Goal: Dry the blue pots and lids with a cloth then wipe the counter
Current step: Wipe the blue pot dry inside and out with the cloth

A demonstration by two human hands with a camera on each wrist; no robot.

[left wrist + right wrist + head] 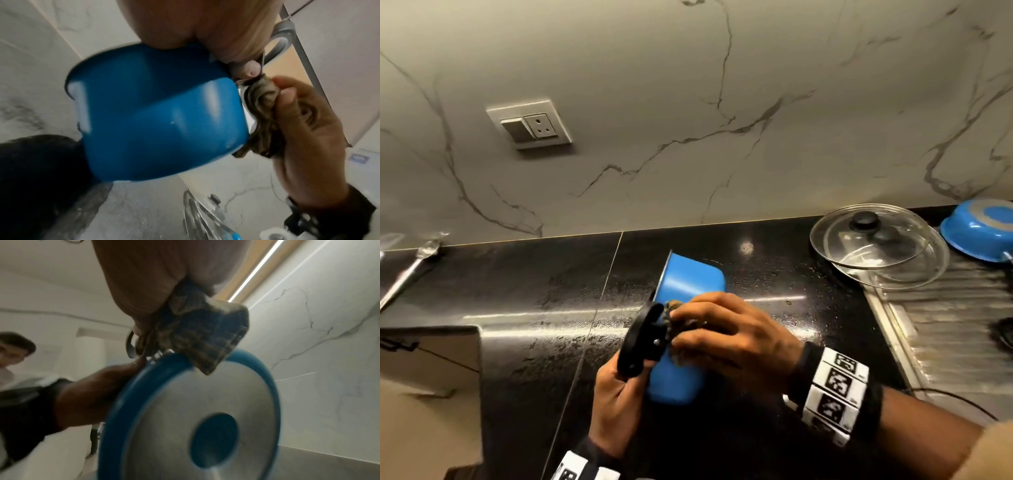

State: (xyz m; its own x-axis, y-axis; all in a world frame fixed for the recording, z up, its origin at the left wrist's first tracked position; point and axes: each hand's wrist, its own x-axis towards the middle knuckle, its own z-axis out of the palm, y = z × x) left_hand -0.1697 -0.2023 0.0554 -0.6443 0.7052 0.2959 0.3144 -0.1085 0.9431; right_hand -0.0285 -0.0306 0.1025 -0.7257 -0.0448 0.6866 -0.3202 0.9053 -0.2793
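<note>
The left hand (616, 401) grips the round blue metal pot (685, 329) by its black handle (640, 339), tipped sideways. The right hand (732, 339), right beside that handle, pinches a crumpled brown cloth (671, 308) against the pot.

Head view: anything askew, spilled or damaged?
Nothing damaged. Two glass lids lie overlapped, half on the black counter, half on the drainboard. A second blue pot sits upside down there. Counter shows specks, possibly droplets.
</note>
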